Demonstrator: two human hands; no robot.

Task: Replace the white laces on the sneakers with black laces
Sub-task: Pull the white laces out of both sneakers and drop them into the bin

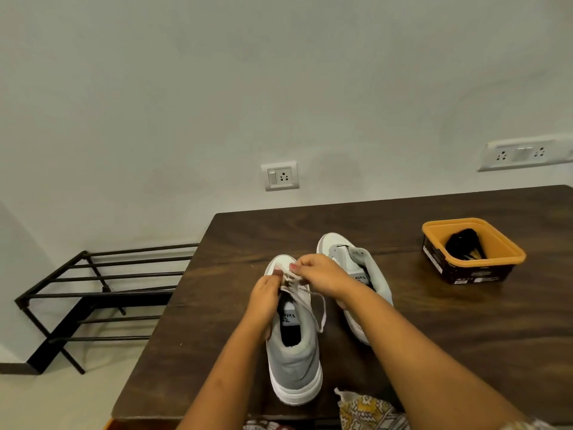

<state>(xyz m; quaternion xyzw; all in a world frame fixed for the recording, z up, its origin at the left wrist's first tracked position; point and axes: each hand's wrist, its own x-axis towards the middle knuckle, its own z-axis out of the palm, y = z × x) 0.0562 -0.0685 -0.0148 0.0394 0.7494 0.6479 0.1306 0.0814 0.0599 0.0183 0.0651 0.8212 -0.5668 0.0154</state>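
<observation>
Two grey-and-white sneakers stand on a dark wooden table [434, 321]. The near sneaker [293, 352] has a white lace [319, 308] threaded through it, one end hanging over its right side. My left hand [266, 293] and my right hand [319, 273] both pinch the lace near the lowest eyelets at the toe. The far sneaker [353, 262] lies behind my right wrist with its tongue open and no lace visible. Black laces [463, 245] lie in an orange-rimmed tub [474, 268] at the right.
A black metal shoe rack [93, 293] stands on the floor left of the table. Wall sockets [280, 175] sit above the table's far edge. Patterned yellow cloth [366, 409] shows at the table's near edge.
</observation>
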